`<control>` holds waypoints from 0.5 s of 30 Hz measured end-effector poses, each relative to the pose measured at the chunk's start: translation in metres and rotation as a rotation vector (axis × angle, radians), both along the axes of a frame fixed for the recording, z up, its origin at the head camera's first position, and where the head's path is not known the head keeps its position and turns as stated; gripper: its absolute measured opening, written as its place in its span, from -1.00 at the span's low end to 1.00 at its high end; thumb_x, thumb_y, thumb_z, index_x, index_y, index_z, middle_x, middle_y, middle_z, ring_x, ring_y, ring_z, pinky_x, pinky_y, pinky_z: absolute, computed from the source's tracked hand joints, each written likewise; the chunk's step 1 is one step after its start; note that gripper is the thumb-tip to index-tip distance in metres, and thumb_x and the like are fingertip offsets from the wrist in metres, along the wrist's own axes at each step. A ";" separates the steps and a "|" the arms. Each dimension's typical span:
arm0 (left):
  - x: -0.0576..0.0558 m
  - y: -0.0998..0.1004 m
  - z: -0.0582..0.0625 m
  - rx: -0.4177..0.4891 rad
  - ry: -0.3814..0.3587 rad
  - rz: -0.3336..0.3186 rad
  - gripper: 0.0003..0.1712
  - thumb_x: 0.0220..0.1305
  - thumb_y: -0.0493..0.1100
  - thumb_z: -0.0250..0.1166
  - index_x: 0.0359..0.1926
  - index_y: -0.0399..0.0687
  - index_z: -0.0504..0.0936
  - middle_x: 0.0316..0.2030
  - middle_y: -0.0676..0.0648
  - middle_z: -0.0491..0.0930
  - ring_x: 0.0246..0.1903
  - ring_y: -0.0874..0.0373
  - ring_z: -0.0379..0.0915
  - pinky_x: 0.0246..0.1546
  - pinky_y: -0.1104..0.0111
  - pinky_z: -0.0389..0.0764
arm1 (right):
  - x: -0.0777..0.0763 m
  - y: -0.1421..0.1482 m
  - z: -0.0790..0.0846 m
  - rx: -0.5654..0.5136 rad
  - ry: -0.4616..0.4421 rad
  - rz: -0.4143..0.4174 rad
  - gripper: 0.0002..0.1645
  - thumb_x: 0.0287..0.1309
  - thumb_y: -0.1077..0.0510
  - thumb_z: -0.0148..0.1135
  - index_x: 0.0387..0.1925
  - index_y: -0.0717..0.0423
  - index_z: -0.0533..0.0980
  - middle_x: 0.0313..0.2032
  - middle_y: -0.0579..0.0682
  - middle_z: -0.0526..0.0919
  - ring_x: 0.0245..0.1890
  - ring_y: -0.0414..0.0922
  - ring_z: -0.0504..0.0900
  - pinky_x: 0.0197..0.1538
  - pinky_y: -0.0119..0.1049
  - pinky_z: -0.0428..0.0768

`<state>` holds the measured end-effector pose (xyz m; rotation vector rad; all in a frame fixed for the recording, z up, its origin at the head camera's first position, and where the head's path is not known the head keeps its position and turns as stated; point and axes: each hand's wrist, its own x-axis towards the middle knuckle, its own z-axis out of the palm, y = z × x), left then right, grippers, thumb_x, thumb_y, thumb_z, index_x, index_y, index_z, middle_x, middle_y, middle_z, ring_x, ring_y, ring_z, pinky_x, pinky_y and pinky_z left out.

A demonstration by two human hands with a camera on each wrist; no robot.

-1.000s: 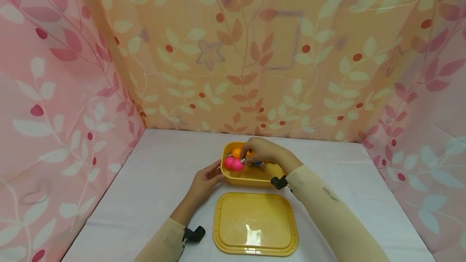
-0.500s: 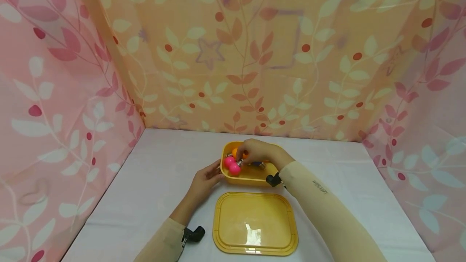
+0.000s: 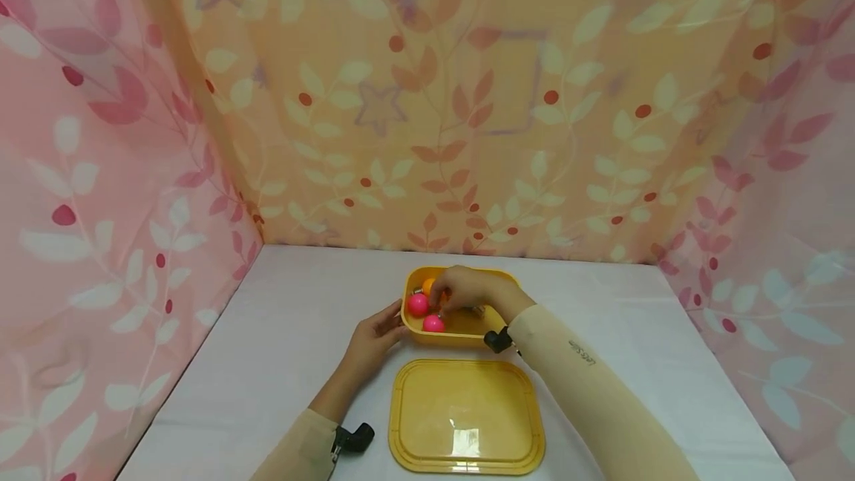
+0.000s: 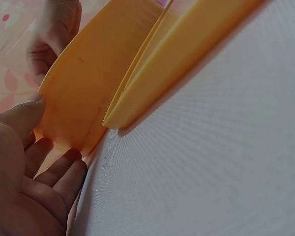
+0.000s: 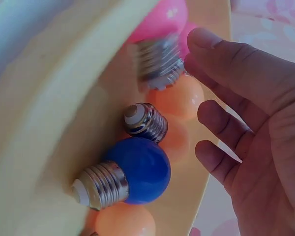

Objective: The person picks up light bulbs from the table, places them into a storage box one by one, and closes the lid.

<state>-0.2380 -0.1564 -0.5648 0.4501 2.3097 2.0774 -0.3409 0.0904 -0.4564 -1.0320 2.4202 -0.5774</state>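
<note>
A yellow plastic box (image 3: pixel 461 341) holds several small coloured light bulbs. My left hand (image 3: pixel 374 336) rests against the outside of its left end, the fingers only slightly bent on the wall. My right hand (image 3: pixel 464 288) is inside the box, above the bulbs. One pink bulb (image 3: pixel 433 324) lies by the near wall; in the right wrist view its blurred metal base is beside my thumb and forefinger, with a gap visible. Another pink bulb (image 3: pixel 418 304) is at the left end, near an orange bulb (image 3: pixel 428 286). A blue bulb (image 5: pixel 142 169) lies under my right palm, mostly hidden in the head view.
The yellow lid (image 3: pixel 467 416) lies flat on the white table (image 3: pixel 280 332), in front of the box. Patterned cloth walls (image 3: pixel 427 169) stand behind and at both sides.
The pink bulb by my right hand has moved toward the near wall, apart from the other pink one. My right hand has shifted slightly left; my left hand stays at the box.
</note>
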 end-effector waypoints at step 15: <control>0.003 0.002 -0.001 -0.025 -0.011 0.021 -0.27 0.34 -0.06 0.42 0.49 0.07 0.41 0.41 -0.08 0.45 0.31 -0.06 0.50 0.12 0.40 0.65 | 0.019 0.029 0.003 -0.157 0.025 -0.051 -0.71 0.23 0.20 0.44 -0.02 0.15 0.71 -0.09 0.12 0.73 -0.25 0.00 0.61 -0.25 -0.32 0.64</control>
